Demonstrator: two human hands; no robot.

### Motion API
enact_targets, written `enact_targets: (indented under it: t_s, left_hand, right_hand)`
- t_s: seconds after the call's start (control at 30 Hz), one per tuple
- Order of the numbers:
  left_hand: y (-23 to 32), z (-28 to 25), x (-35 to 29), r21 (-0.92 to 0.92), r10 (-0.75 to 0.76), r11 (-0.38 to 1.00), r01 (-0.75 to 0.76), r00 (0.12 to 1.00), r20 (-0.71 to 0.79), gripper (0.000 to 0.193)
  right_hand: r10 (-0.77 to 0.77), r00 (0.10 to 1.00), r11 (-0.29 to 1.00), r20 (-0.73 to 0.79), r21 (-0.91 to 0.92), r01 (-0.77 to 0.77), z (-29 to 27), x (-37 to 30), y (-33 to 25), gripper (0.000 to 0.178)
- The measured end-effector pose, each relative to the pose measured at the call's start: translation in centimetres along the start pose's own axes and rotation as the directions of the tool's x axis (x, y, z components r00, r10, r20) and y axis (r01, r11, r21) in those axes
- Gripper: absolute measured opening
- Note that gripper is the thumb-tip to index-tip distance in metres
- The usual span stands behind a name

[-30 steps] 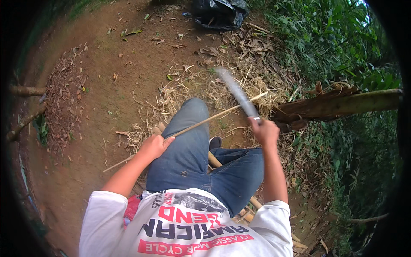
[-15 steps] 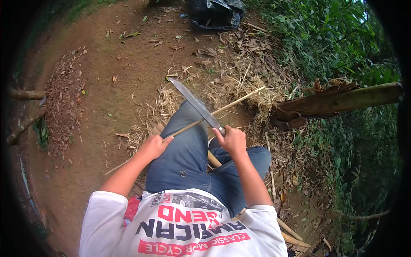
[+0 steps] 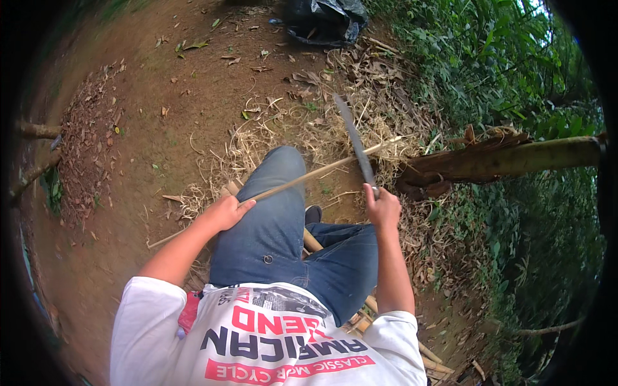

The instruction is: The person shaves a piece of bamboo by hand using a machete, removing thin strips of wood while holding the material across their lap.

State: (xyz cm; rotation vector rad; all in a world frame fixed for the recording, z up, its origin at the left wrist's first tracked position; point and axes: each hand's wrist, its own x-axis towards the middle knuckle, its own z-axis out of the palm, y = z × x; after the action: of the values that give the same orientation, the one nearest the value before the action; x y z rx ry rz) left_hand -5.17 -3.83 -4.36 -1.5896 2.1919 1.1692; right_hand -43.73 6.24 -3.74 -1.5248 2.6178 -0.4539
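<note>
My left hand [image 3: 226, 211] is closed around a thin pale bamboo strip [image 3: 308, 175], just over my left thigh. The strip slants from the lower left, under my forearm, up to the right beyond my knee. In my right hand [image 3: 384, 208] is the handle of a machete [image 3: 353, 134], its long grey blade pointing up and slightly left. Near the strip's far end the blade crosses it; whether its edge is cutting in I cannot tell. Curly pale shavings [image 3: 254, 143] lie on the ground past my knee.
A banana-like trunk [image 3: 515, 157] reaches in from the right. At the top sits a black plastic bag [image 3: 326, 22]. Green plants [image 3: 496, 58] grow along the right side. Bamboo pieces [image 3: 438, 363] lie beside my right hip, and dry leaves [image 3: 90, 148] cover ground at left.
My right hand has moved right, carrying the machete along the bamboo strip toward its far end. The blade now stands more upright. My left hand keeps its hold on the strip.
</note>
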Motion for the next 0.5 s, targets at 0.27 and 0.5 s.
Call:
enact_targets:
  t_s: [0.27,0.5]
  left_hand:
    - [-1.4,0.0,-0.4,-0.075,0.010,0.997,-0.011,1.000,-0.011,0.080]
    - [-1.3,1.0,0.1,-0.021,-0.020,1.000,0.019,0.998,-0.054,0.081]
  right_hand:
    - [-0.348,0.936,0.936,0.057,-0.033,0.350,1.5,0.6,-1.5,0.060]
    - [0.425,0.903,0.905,-0.064,-0.006,-0.426,-5.1,4.2,8.6,0.062]
